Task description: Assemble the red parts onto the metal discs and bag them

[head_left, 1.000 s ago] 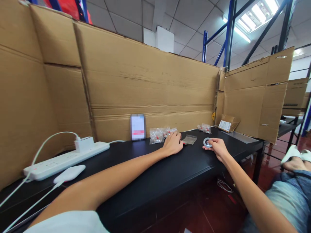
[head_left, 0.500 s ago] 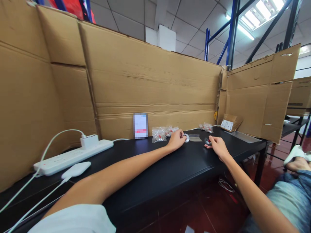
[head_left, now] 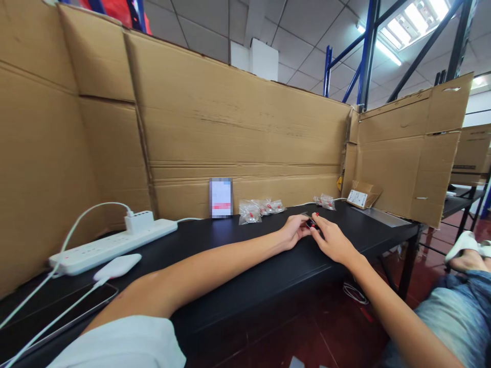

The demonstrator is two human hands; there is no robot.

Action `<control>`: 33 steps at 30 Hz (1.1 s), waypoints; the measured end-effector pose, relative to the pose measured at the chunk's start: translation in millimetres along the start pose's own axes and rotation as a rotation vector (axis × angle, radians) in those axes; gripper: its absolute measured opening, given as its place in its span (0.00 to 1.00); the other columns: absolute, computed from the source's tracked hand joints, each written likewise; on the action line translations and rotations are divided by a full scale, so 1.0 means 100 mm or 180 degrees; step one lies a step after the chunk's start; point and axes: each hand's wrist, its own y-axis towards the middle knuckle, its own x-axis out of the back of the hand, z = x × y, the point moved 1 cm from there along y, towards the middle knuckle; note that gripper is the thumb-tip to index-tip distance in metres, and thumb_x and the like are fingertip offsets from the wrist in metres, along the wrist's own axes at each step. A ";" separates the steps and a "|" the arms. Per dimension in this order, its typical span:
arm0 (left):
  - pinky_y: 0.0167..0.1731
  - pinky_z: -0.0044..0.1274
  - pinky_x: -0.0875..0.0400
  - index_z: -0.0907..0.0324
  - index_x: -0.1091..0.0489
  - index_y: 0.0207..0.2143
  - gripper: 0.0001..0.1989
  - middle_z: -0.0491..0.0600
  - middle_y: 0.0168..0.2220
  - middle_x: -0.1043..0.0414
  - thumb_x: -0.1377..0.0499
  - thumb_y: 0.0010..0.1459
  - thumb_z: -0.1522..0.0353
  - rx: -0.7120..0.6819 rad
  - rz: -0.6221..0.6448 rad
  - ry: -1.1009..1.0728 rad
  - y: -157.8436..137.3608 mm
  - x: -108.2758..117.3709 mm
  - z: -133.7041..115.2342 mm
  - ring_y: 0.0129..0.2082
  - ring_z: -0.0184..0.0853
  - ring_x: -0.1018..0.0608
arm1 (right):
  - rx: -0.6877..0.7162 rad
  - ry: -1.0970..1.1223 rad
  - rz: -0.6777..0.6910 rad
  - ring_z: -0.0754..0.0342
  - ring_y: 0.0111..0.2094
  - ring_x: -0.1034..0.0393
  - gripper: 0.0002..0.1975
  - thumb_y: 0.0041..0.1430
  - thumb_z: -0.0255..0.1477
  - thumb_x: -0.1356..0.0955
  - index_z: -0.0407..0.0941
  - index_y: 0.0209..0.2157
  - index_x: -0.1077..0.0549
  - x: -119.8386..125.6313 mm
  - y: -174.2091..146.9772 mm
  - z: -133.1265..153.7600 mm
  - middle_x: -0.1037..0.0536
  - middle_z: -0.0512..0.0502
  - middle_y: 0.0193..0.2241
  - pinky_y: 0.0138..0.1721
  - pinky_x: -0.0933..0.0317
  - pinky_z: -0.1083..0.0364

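Observation:
My left hand (head_left: 294,231) and my right hand (head_left: 330,239) meet above the black table (head_left: 245,276). Between their fingertips is a small dark round piece (head_left: 311,223) with red on it, and both hands are closed around it. Most of the piece is covered by fingers, and the silver ring seen earlier cannot be told apart here. A bit of red shows above the right fingertips. Behind the left hand lie clear plastic bags (head_left: 250,212) with small red-marked parts inside. Another such clear bag (head_left: 325,201) lies behind the right hand.
A blurred-out screen (head_left: 221,198) leans on the cardboard wall (head_left: 238,122). At left are a white power strip (head_left: 115,248), a cabled white pad (head_left: 118,268) and a dark phone-like device (head_left: 69,312). A labelled brown parcel (head_left: 363,195) sits far right. Another person's leg (head_left: 456,301) shows.
My hands, apart before with a silver ring in the left and a dark disc in the right, have come together. The right hand has moved left and the left slightly right.

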 end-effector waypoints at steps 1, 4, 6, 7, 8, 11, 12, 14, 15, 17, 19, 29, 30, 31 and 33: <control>0.35 0.28 0.23 0.66 0.31 0.26 0.09 0.51 0.23 0.28 0.49 0.55 0.80 0.0096 -0.0024 -0.0151 0.00 0.00 0.00 0.24 0.30 0.25 | 0.0047 0.0060 0.0092 0.45 0.57 0.36 0.23 0.66 0.32 0.42 0.41 0.60 0.39 -0.01 0.00 0.00 0.31 0.35 0.56 0.57 0.40 0.45; 0.39 0.28 0.23 0.67 0.30 0.28 0.11 0.52 0.26 0.27 0.51 0.58 0.80 0.0222 0.0072 -0.0380 0.01 0.02 -0.01 0.27 0.30 0.24 | 0.0061 0.0147 0.0158 0.46 0.58 0.37 0.24 0.66 0.32 0.42 0.42 0.61 0.40 -0.03 -0.01 -0.02 0.33 0.36 0.58 0.58 0.41 0.44; 0.42 0.29 0.24 0.67 0.29 0.31 0.11 0.53 0.29 0.26 0.50 0.59 0.80 0.0163 0.0170 -0.0413 0.02 0.03 -0.02 0.29 0.31 0.23 | 0.0059 0.0185 0.0168 0.46 0.60 0.40 0.25 0.66 0.32 0.42 0.42 0.63 0.42 -0.03 -0.02 -0.04 0.36 0.36 0.60 0.59 0.43 0.44; 0.44 0.29 0.25 0.67 0.29 0.32 0.10 0.53 0.30 0.25 0.49 0.60 0.79 0.0138 0.0202 -0.0430 0.02 0.04 -0.02 0.31 0.31 0.22 | 0.0063 0.0205 0.0172 0.46 0.62 0.42 0.26 0.66 0.33 0.41 0.42 0.64 0.44 -0.04 -0.02 -0.04 0.38 0.36 0.61 0.60 0.44 0.43; 0.45 0.29 0.25 0.66 0.30 0.32 0.08 0.53 0.32 0.25 0.48 0.61 0.78 0.0130 0.0235 -0.0449 0.02 0.04 -0.02 0.32 0.31 0.22 | 0.0070 0.0222 0.0171 0.46 0.62 0.44 0.27 0.66 0.33 0.41 0.42 0.64 0.46 -0.04 -0.02 -0.05 0.39 0.36 0.62 0.61 0.45 0.43; 0.50 0.31 0.27 0.64 0.31 0.33 0.04 0.54 0.38 0.25 0.44 0.62 0.73 0.0076 0.0354 -0.0463 0.02 0.05 -0.01 0.38 0.32 0.21 | 0.0098 0.0248 0.0162 0.46 0.64 0.47 0.30 0.65 0.34 0.40 0.43 0.66 0.50 -0.03 -0.03 -0.04 0.43 0.36 0.63 0.62 0.47 0.42; 0.50 0.31 0.28 0.64 0.31 0.34 0.04 0.54 0.39 0.25 0.42 0.61 0.71 0.0032 0.0395 -0.0442 0.03 0.06 0.00 0.40 0.33 0.22 | 0.0111 0.0254 0.0159 0.46 0.64 0.47 0.30 0.65 0.35 0.40 0.42 0.66 0.50 -0.03 -0.03 -0.03 0.43 0.36 0.64 0.62 0.47 0.43; 0.52 0.32 0.29 0.63 0.32 0.34 0.05 0.54 0.40 0.25 0.40 0.59 0.70 -0.0055 0.0453 -0.0398 0.04 0.07 0.01 0.42 0.33 0.22 | 0.0137 0.0274 0.0141 0.46 0.63 0.46 0.31 0.65 0.35 0.40 0.42 0.66 0.51 -0.02 -0.04 -0.02 0.42 0.36 0.63 0.62 0.47 0.43; 0.52 0.33 0.29 0.63 0.32 0.33 0.06 0.53 0.40 0.25 0.40 0.59 0.69 -0.0071 0.0460 -0.0379 0.05 0.08 0.02 0.42 0.33 0.22 | 0.0147 0.0285 0.0131 0.46 0.63 0.46 0.31 0.65 0.35 0.39 0.43 0.66 0.51 -0.01 -0.04 -0.02 0.42 0.36 0.63 0.61 0.47 0.43; 0.52 0.32 0.29 0.64 0.31 0.33 0.07 0.53 0.40 0.25 0.39 0.58 0.68 -0.0049 0.0445 -0.0352 0.07 0.09 0.03 0.41 0.33 0.22 | 0.0153 0.0298 0.0116 0.46 0.63 0.45 0.31 0.65 0.34 0.39 0.43 0.66 0.50 -0.01 -0.04 -0.01 0.41 0.37 0.63 0.61 0.46 0.43; 0.51 0.32 0.29 0.64 0.30 0.34 0.08 0.54 0.39 0.25 0.39 0.58 0.67 -0.0002 0.0433 -0.0337 0.08 0.09 0.03 0.40 0.33 0.22 | 0.0143 0.0298 0.0113 0.47 0.63 0.45 0.30 0.65 0.34 0.40 0.44 0.66 0.50 -0.01 -0.04 -0.02 0.41 0.37 0.63 0.61 0.46 0.43; 0.44 0.37 0.25 0.66 0.30 0.36 0.10 0.51 0.31 0.26 0.37 0.56 0.66 0.0132 0.0302 -0.0062 0.05 0.06 0.03 0.31 0.35 0.21 | 0.0027 0.0269 0.0023 0.48 0.56 0.34 0.22 0.66 0.25 0.43 0.45 0.60 0.36 0.00 0.00 -0.06 0.30 0.40 0.56 0.56 0.39 0.48; 0.43 0.37 0.25 0.66 0.30 0.35 0.10 0.52 0.31 0.26 0.37 0.56 0.66 0.0131 0.0303 -0.0057 0.05 0.06 0.03 0.32 0.34 0.21 | 0.0015 0.0265 0.0000 0.48 0.55 0.33 0.21 0.66 0.25 0.42 0.45 0.59 0.35 0.01 0.00 -0.06 0.29 0.40 0.55 0.55 0.38 0.48; 0.43 0.36 0.25 0.66 0.30 0.35 0.10 0.52 0.31 0.26 0.37 0.56 0.66 0.0130 0.0297 -0.0049 0.05 0.06 0.03 0.31 0.34 0.21 | 0.0005 0.0265 -0.0017 0.48 0.54 0.32 0.21 0.66 0.25 0.42 0.45 0.59 0.35 0.01 0.00 -0.05 0.28 0.40 0.54 0.54 0.37 0.48; 0.43 0.35 0.24 0.66 0.30 0.35 0.11 0.52 0.31 0.26 0.37 0.55 0.66 0.0119 0.0288 -0.0023 0.05 0.06 0.03 0.31 0.33 0.22 | -0.0020 0.0270 -0.0058 0.47 0.52 0.30 0.20 0.66 0.26 0.41 0.45 0.58 0.33 0.02 -0.01 -0.04 0.26 0.40 0.52 0.53 0.36 0.48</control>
